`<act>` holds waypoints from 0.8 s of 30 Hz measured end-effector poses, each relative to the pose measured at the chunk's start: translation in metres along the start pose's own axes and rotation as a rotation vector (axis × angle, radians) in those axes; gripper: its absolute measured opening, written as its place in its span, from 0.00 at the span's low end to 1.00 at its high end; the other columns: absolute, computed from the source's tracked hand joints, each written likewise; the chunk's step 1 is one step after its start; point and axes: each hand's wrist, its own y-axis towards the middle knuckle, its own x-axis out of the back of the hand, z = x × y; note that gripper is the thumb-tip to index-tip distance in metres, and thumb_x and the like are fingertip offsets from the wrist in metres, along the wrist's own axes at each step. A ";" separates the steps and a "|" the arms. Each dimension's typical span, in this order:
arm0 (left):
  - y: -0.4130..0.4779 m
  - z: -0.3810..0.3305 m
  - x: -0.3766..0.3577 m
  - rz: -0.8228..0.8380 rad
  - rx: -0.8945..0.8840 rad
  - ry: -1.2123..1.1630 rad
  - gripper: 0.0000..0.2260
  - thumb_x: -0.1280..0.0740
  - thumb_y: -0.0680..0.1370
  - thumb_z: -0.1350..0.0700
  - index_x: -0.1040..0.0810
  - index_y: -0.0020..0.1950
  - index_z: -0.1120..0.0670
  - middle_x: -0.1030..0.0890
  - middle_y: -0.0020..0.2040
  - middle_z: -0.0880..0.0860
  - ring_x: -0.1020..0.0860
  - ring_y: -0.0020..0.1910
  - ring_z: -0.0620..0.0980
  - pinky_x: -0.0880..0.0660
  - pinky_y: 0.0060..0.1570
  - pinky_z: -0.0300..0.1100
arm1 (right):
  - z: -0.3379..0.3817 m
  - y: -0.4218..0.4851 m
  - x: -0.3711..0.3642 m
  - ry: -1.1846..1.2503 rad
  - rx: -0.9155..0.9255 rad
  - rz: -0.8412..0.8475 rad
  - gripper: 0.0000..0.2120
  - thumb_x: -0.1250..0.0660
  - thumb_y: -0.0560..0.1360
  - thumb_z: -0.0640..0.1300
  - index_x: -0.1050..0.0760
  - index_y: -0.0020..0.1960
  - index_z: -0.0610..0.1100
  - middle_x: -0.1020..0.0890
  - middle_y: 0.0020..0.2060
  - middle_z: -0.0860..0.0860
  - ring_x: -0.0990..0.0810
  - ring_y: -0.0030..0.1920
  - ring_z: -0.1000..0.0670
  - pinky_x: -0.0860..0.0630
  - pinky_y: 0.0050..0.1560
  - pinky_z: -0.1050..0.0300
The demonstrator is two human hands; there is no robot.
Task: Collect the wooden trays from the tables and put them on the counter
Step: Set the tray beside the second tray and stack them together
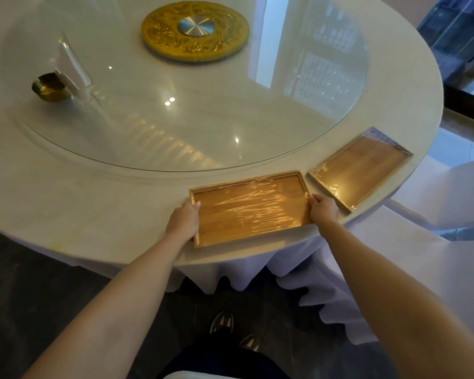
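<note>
Gripping near tray (251, 207) by short ends: my left hand (183, 222) clamps left rim, right hand (323, 207) right rim, for level lift. Tray rests at table (99, 214) edge, overhanging slightly. Second tray (360, 170) lies just beside, uncollected.

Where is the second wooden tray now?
The second wooden tray lies at the table's right edge, just right of the tray held by both hands.
</note>
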 end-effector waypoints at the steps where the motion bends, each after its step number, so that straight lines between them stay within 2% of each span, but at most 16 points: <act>1: 0.000 0.000 0.000 -0.003 0.000 0.001 0.22 0.53 0.82 0.49 0.27 0.60 0.62 0.20 0.55 0.62 0.21 0.54 0.60 0.31 0.43 0.45 | 0.000 0.000 -0.001 -0.003 0.008 -0.003 0.16 0.46 0.81 0.41 0.24 0.61 0.37 0.21 0.57 0.38 0.29 0.46 0.48 0.33 0.44 0.58; 4: 0.001 0.001 -0.001 -0.001 -0.015 0.013 0.22 0.53 0.82 0.48 0.27 0.60 0.62 0.20 0.56 0.62 0.22 0.54 0.60 0.28 0.47 0.48 | 0.000 -0.001 -0.001 -0.015 0.021 -0.011 0.17 0.46 0.81 0.41 0.24 0.61 0.37 0.21 0.57 0.37 0.30 0.45 0.48 0.35 0.40 0.61; 6: 0.002 0.002 -0.001 0.004 -0.020 0.015 0.23 0.53 0.82 0.48 0.27 0.60 0.62 0.20 0.56 0.62 0.21 0.54 0.60 0.26 0.49 0.49 | 0.000 0.000 -0.002 -0.025 0.027 -0.026 0.17 0.46 0.81 0.42 0.24 0.61 0.37 0.21 0.57 0.37 0.30 0.46 0.48 0.35 0.44 0.57; 9: 0.002 0.002 0.000 0.004 -0.033 0.027 0.23 0.53 0.82 0.48 0.27 0.59 0.62 0.20 0.55 0.62 0.21 0.53 0.60 0.27 0.47 0.48 | 0.001 0.002 -0.003 -0.038 0.026 -0.041 0.17 0.47 0.81 0.42 0.24 0.61 0.37 0.21 0.57 0.37 0.30 0.46 0.47 0.29 0.53 0.50; 12: 0.001 0.002 0.001 0.002 -0.061 0.090 0.23 0.54 0.82 0.48 0.26 0.57 0.61 0.20 0.53 0.61 0.21 0.51 0.58 0.29 0.43 0.46 | -0.003 0.006 -0.004 -0.065 0.035 -0.043 0.17 0.46 0.81 0.42 0.23 0.60 0.37 0.20 0.55 0.37 0.29 0.46 0.47 0.31 0.50 0.54; 15: -0.002 0.001 0.007 0.024 -0.072 0.150 0.24 0.55 0.82 0.47 0.26 0.58 0.60 0.20 0.54 0.60 0.21 0.53 0.59 0.26 0.48 0.49 | -0.006 0.011 -0.004 -0.114 0.048 -0.015 0.17 0.47 0.80 0.42 0.22 0.55 0.35 0.23 0.46 0.39 0.29 0.45 0.47 0.34 0.46 0.56; 17: -0.003 0.000 0.011 0.036 -0.070 0.213 0.25 0.56 0.82 0.46 0.25 0.58 0.60 0.20 0.54 0.60 0.21 0.53 0.58 0.26 0.50 0.49 | -0.007 0.014 -0.003 -0.167 0.049 0.034 0.16 0.48 0.81 0.42 0.24 0.50 0.36 0.25 0.43 0.42 0.29 0.45 0.47 0.36 0.44 0.57; 19: -0.004 -0.003 0.018 0.014 -0.049 0.307 0.28 0.57 0.81 0.45 0.23 0.56 0.60 0.19 0.51 0.58 0.21 0.52 0.57 0.28 0.45 0.47 | -0.006 0.016 -0.001 -0.196 0.063 0.076 0.14 0.49 0.80 0.44 0.27 0.48 0.38 0.24 0.47 0.40 0.27 0.46 0.45 0.33 0.45 0.55; 21: -0.005 -0.012 0.026 -0.036 -0.021 0.375 0.29 0.58 0.81 0.45 0.22 0.54 0.60 0.19 0.48 0.58 0.20 0.50 0.58 0.30 0.41 0.45 | -0.005 0.017 0.005 -0.209 0.092 0.103 0.18 0.48 0.80 0.47 0.29 0.59 0.36 0.26 0.60 0.37 0.26 0.57 0.41 0.29 0.56 0.49; 22: -0.004 -0.018 0.029 -0.063 -0.013 0.386 0.29 0.57 0.81 0.45 0.22 0.55 0.60 0.19 0.49 0.59 0.20 0.50 0.59 0.30 0.41 0.45 | -0.002 0.017 0.010 -0.217 0.103 0.112 0.21 0.48 0.80 0.48 0.33 0.65 0.36 0.30 0.65 0.37 0.28 0.62 0.39 0.31 0.62 0.46; 24: -0.005 -0.038 0.033 -0.114 -0.018 0.366 0.27 0.57 0.81 0.46 0.24 0.58 0.61 0.19 0.53 0.61 0.21 0.53 0.61 0.29 0.44 0.46 | 0.000 0.024 0.022 -0.221 0.155 0.103 0.23 0.48 0.80 0.49 0.38 0.70 0.36 0.34 0.67 0.37 0.31 0.65 0.38 0.34 0.66 0.45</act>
